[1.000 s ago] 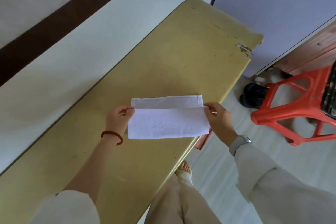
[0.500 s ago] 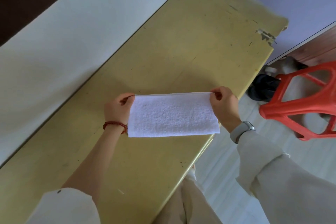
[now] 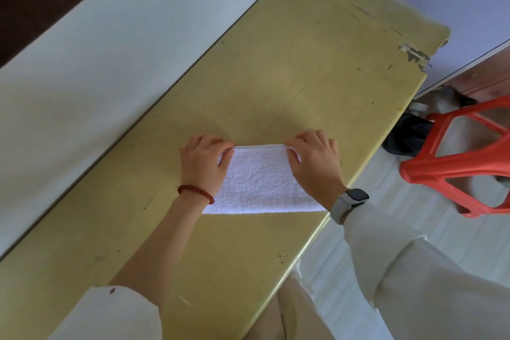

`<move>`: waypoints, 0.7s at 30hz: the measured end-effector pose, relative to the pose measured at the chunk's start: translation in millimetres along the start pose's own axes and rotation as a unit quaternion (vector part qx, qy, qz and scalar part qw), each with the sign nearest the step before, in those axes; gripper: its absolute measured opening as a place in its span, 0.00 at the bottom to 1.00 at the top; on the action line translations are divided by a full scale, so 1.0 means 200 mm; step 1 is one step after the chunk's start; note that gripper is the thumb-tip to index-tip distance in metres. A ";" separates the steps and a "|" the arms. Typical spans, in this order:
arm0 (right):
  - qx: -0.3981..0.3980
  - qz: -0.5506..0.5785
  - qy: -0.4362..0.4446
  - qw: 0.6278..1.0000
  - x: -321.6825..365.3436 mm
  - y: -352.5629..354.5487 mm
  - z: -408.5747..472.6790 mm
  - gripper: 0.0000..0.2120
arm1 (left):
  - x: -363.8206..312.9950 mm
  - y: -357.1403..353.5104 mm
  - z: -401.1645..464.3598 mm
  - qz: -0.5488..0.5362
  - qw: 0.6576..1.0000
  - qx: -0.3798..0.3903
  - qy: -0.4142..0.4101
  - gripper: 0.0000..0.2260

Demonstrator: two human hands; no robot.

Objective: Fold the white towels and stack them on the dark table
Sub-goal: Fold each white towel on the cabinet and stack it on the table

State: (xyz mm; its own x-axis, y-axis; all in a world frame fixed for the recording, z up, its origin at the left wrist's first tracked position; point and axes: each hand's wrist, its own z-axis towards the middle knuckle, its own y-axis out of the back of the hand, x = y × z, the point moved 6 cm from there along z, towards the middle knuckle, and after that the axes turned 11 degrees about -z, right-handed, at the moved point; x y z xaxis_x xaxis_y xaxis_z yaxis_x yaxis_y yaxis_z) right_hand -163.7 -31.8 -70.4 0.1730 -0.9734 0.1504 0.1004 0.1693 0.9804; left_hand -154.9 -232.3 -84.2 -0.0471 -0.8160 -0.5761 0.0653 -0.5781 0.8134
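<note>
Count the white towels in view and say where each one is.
1: a folded towel lies on the yellowish table, held at its far corners by the left hand and right hand. No stack shows.

The table (image 3: 276, 63) is a long yellow-green top with scratches, dark specks and a chipped corner at 2 o'clock. A folded white towel (image 3: 262, 182) lies flat on it just below centre, its right end at the table's 4 o'clock edge.

Red stool (image 3: 458, 165) nr dark shoes (image 3: 408, 135)
</note>
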 end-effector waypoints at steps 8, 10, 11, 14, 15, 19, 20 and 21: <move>-0.001 -0.012 0.031 0.999 0.06 -0.06 0.02 0.11 | -0.02 -0.03 0.01 -0.006 0.998 0.003 -0.054 0.11; -0.001 -0.005 0.032 0.999 0.06 -0.06 0.02 0.11 | -0.03 -0.02 0.02 -0.001 0.998 0.003 -0.058 0.10; -0.002 -0.001 0.030 1.000 0.06 -0.05 0.02 0.11 | -0.04 -0.02 0.02 0.005 0.998 0.002 -0.060 0.10; 0.000 0.007 0.024 1.000 0.06 -0.04 0.04 0.12 | -0.06 0.00 0.03 0.018 0.998 0.005 -0.058 0.10; 0.003 0.007 0.023 1.000 0.06 -0.04 0.05 0.12 | -0.07 0.00 0.03 0.019 0.998 0.009 -0.055 0.09; 0.019 -0.006 0.022 1.000 0.06 -0.06 0.07 0.13 | -0.07 -0.01 0.06 0.016 0.999 0.028 -0.042 0.06; 0.022 -0.012 0.021 0.999 0.05 -0.06 0.08 0.12 | -0.07 -0.01 0.07 0.016 0.999 0.032 -0.037 0.06; 0.024 -0.018 0.021 0.999 0.05 -0.07 0.08 0.10 | -0.07 -0.02 0.08 0.017 0.999 0.038 -0.032 0.06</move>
State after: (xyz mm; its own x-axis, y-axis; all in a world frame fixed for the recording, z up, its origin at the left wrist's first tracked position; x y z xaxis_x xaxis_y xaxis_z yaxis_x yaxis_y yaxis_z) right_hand -179.0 -47.0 -79.6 0.2120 -0.9710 0.1109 0.0593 0.1260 0.9903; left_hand -170.0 -218.3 -77.4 -0.1098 -0.8325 -0.5430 -0.0072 -0.5457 0.8380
